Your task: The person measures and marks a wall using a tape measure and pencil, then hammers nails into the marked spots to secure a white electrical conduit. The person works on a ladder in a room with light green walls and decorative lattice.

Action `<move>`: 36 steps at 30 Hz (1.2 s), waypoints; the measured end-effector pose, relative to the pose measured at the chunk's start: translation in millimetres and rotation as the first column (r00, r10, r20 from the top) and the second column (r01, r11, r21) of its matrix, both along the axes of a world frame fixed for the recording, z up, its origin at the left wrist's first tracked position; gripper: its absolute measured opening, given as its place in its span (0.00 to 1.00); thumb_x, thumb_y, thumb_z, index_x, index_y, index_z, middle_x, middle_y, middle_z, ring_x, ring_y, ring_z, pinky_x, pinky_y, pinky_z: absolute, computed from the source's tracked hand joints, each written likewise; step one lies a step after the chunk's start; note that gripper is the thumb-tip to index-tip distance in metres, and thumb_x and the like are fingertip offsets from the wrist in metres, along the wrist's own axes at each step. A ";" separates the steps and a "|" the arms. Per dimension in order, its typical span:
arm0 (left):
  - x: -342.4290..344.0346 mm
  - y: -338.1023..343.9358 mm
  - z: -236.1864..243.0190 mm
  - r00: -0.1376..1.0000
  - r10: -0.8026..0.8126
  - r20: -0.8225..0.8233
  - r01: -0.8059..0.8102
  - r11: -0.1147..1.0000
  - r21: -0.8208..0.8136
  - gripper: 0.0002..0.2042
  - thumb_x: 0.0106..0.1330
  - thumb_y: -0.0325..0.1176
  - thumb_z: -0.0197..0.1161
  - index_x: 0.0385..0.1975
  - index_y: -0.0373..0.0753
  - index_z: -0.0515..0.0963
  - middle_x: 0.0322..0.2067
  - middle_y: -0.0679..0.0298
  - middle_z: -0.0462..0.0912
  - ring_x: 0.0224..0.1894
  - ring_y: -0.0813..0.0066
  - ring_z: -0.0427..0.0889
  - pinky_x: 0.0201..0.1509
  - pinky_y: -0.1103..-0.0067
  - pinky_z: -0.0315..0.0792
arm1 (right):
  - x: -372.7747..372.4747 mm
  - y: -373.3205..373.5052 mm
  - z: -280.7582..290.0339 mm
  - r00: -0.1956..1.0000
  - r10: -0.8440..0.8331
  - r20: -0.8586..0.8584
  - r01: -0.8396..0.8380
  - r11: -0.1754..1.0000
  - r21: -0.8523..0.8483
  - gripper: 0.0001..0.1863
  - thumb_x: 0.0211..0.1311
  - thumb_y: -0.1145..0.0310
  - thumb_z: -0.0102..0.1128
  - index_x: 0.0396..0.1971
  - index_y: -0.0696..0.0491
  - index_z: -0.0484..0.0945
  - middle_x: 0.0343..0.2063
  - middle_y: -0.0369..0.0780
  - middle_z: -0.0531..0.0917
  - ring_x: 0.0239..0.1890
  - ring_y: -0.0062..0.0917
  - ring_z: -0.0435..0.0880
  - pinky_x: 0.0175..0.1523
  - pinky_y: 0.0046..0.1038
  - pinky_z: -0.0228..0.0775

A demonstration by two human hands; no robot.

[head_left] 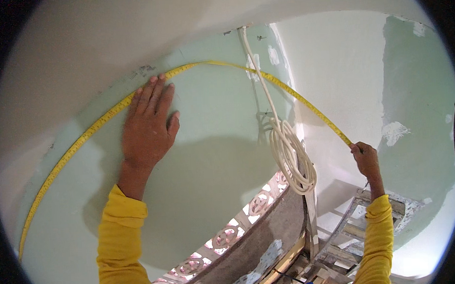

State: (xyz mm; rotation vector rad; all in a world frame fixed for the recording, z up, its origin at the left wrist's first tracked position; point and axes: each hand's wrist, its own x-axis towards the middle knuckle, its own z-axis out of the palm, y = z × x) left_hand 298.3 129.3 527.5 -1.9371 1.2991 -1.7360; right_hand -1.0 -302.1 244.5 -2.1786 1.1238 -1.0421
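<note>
A yellow tape measure (89,133) arcs across the pale green wall (211,107), from the lower left over the top and down to the right. My left hand (149,122) lies flat on the wall with its fingers stretched upward, the fingertips over the tape. On the right, my right hand (366,160) is closed around the tape's other visible end. Between the hands the tape is twisted and crosses a hanging cream cable. Whether a tape case is inside my right hand cannot be seen.
The cream cable (294,159) hangs in a coil at the wall corner. Below the green wall is a patterned openwork strip (226,238) above a grey ledge (242,253). A paint-spotted ladder (343,233) stands low on the right, near wooden planks (286,261). White patches mark the walls.
</note>
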 end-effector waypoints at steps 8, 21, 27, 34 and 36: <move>1.2 -1.0 -0.8 1.000 -0.004 0.004 0.004 1.000 0.008 0.30 0.74 0.41 0.59 0.73 0.36 0.65 0.77 0.53 0.61 0.80 0.58 0.56 0.84 0.60 0.49 | 52.0 27.7 37.2 0.959 -0.257 0.122 0.277 0.941 -0.194 0.16 0.76 0.55 0.56 0.41 0.52 0.84 0.36 0.48 0.86 0.41 0.49 0.86 0.45 0.50 0.78; -1.9 -2.6 -1.6 1.000 0.002 -0.007 -0.002 1.000 -0.001 0.30 0.73 0.41 0.60 0.72 0.36 0.66 0.77 0.53 0.61 0.80 0.58 0.56 0.83 0.59 0.50 | 73.4 34.1 82.2 0.922 -0.340 0.183 0.370 0.915 -0.164 0.17 0.76 0.54 0.54 0.43 0.50 0.86 0.38 0.48 0.86 0.42 0.48 0.87 0.47 0.50 0.79; -2.1 -2.5 -1.0 1.000 0.001 0.008 -0.001 1.000 0.001 0.29 0.73 0.41 0.60 0.71 0.35 0.67 0.76 0.53 0.61 0.80 0.56 0.57 0.83 0.59 0.51 | 104.5 36.5 72.7 0.949 -0.189 0.251 0.170 0.981 0.095 0.18 0.75 0.51 0.55 0.45 0.48 0.87 0.40 0.49 0.89 0.45 0.49 0.88 0.50 0.49 0.79; -1.7 -1.8 -0.9 1.000 0.007 0.004 -0.007 1.000 0.006 0.30 0.73 0.41 0.60 0.72 0.35 0.66 0.77 0.52 0.60 0.80 0.56 0.57 0.83 0.59 0.51 | 109.7 35.1 68.4 0.895 -0.315 0.315 0.349 0.935 -0.056 0.19 0.77 0.51 0.53 0.45 0.48 0.87 0.40 0.48 0.87 0.43 0.49 0.88 0.49 0.51 0.79; -0.6 -0.4 -1.7 1.000 -0.002 0.003 0.002 1.000 0.005 0.30 0.73 0.41 0.60 0.71 0.35 0.66 0.77 0.52 0.60 0.80 0.55 0.57 0.83 0.59 0.51 | 100.6 36.4 66.8 0.879 -0.348 0.326 0.405 0.906 -0.123 0.19 0.77 0.51 0.53 0.45 0.48 0.87 0.40 0.48 0.87 0.42 0.49 0.87 0.48 0.51 0.78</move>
